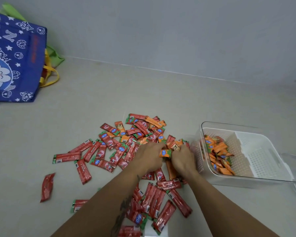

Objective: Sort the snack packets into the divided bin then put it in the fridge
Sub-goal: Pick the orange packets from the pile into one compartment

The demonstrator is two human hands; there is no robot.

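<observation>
1. The snack packets, slim foil sachets in red (66, 157) and orange (155, 121), lie strewn across the pale floor (109, 93) in a loose heap just left of the bin; red far outnumbers orange in what is left on the floor.

2. The clear plastic divided bin (246, 179) with its white perforated insert (256, 151) sits to the right of the heap, very near its edge. Its left compartment holds a pile of orange packets (219, 154); the right compartment shows nothing in it from here.

3. I have both hands down at the heap's right edge, close together. My left hand (148, 157) is knuckles-up with fingers curled into the pile; what they hold I cannot tell. My right hand (183, 159) is curled around a small bunch of orange packets, one orange sachet (165, 153) showing between the two hands.

4. I judge the sorting step to be under way: orange is being picked out first, red has not yet gone in, and the fridge step is a long way off.

5. The next move, as I read it, calls for lifting the gathered orange bunch clear without dragging red ones along, carrying it right over the bin's near wall and dropping it in the left compartment.

6. Beyond, a blue cartoon-print tote bag (15, 57) with yellow handles stands against the grey wall (161, 31) at far left.
</observation>
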